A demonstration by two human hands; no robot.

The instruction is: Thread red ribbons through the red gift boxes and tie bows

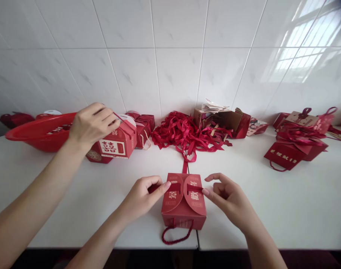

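Note:
A closed red gift box (184, 209) with gold characters stands in front of me near the table's edge. Its two rounded top flaps meet in the middle, and a dark red ribbon (195, 188) runs through their slots. At the box's left side, my left hand (143, 196) is closed on one part of the ribbon, thumb on the flap. On the other side, my right hand (229, 201) pinches the ribbon's right end between thumb and curled fingers. The box's twisted rope handle (177, 241) hangs down in front.
From the left, another person's hand (93, 121) lifts a red box (114, 145) by its cord, beside a red basin (44, 138). Behind my box lies a heap of red ribbons (178, 132) and an open carton (237, 123). More red boxes (299, 145) stand at the right.

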